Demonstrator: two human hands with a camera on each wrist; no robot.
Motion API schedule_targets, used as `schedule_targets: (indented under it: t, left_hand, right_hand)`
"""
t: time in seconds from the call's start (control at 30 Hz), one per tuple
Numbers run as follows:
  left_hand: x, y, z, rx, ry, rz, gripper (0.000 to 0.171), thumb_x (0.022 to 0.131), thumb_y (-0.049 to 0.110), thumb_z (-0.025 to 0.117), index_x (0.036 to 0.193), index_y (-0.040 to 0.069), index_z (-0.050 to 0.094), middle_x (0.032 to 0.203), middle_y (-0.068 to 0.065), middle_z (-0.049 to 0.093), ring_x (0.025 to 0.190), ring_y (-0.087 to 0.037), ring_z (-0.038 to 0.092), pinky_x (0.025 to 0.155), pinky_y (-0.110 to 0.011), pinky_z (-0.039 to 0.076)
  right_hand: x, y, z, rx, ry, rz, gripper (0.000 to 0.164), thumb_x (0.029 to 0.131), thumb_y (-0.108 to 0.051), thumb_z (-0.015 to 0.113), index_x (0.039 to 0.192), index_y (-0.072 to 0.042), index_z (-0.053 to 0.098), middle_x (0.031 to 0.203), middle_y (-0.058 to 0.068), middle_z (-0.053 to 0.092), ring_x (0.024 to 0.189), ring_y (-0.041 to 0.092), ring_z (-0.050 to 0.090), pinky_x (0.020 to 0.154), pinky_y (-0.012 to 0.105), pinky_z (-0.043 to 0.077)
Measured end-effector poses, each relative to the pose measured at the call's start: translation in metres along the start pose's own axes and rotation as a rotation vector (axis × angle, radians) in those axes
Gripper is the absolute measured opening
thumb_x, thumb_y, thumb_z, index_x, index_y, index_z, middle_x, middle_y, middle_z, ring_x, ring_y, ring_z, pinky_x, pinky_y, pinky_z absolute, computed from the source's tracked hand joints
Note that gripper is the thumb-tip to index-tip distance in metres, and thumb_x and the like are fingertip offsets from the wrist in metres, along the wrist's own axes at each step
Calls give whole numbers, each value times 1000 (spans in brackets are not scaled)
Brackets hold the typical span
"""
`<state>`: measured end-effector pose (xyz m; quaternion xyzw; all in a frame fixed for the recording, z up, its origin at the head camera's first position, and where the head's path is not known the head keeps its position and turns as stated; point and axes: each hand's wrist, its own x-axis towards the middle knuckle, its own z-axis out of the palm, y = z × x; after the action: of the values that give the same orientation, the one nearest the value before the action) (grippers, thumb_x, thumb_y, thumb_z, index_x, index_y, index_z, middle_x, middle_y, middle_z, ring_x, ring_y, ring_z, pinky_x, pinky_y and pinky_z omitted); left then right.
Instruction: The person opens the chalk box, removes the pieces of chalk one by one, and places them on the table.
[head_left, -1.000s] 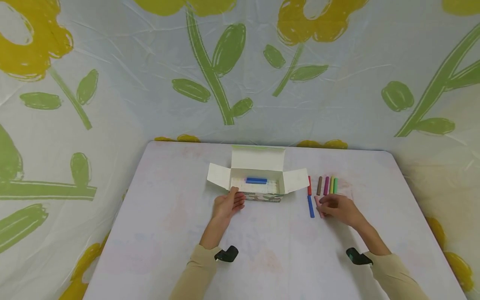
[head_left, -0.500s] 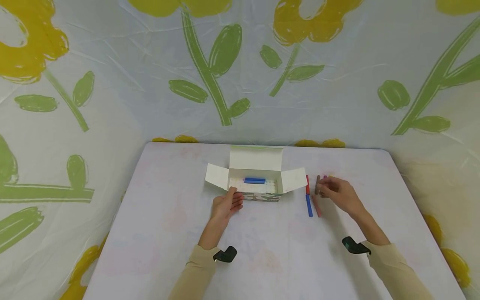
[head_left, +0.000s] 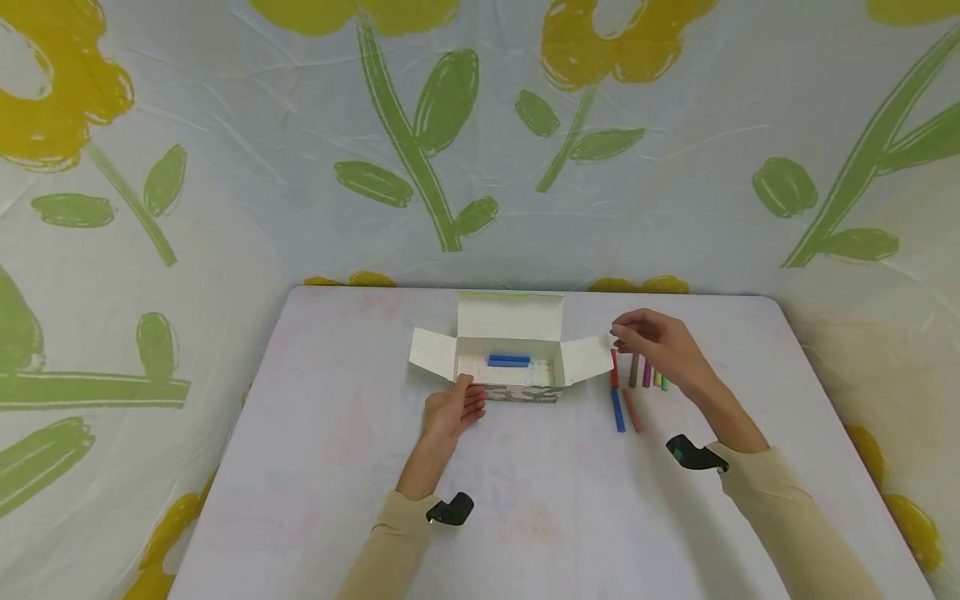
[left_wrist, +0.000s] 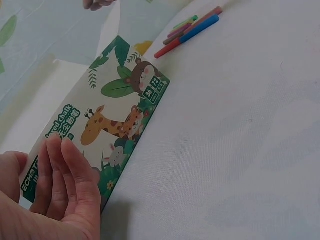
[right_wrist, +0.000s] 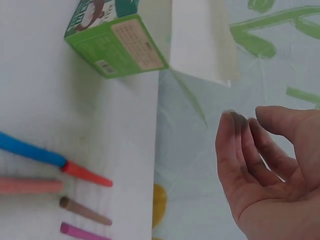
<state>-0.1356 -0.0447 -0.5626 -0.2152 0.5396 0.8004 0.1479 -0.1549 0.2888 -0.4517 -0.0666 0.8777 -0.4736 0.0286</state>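
Note:
An open chalk box point(head_left: 519, 393) printed with animals stands on the table, its flaps spread. My left hand point(head_left: 448, 410) grips its front wall near the left corner, thumb over the edge and fingers outside. Blue chalk sticks point(head_left: 508, 361) lie on top of pale ones inside. My right hand point(head_left: 663, 346) is raised beside the right flap point(head_left: 587, 359); the right wrist view shows loosely bent fingers point(right_wrist: 226, 145) and a gap to the thumb, holding nothing. Below it lie red chalk point(head_left: 614, 368), blue chalk point(head_left: 618, 410), pink chalk point(head_left: 633, 410) and brown chalk point(head_left: 634, 371).
Purple chalk point(head_left: 647, 373), yellow chalk point(head_left: 657, 378) and green chalk point(head_left: 664, 384) lie in a row beside the brown one, partly under the right hand in the head view. The white table point(head_left: 360, 517) meets a flower-printed cloth backdrop point(head_left: 300, 208) behind it.
My right hand has left the pink chalk, passed over the brown and purple sticks, then risen towards the box's right flap. My left hand keeps its grip on the box.

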Motion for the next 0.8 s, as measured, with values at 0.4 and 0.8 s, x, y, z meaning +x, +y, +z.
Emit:
schedule_targets:
  t: [0.4,0.8]
  left_hand:
    - [2,0,0,11,-6,10,33,99,23,63,101,-8,72,86,-9,74,74,-11,69,72,-24,61]
    - [4,-1,-2,3,-16,21,34,100,24,63,99,-9,72,81,-6,74,72,-11,68,70,-23,61]
  right_hand:
    - [27,-26,36,15,-114,-39,32,105,-22,63,126,2,64,118,22,70,104,34,71,88,20,56]
    - [48,-24,87,-52,-262,-169,24,101,-12,66,118,5,68,107,14,71,103,30,66,95,37,56]
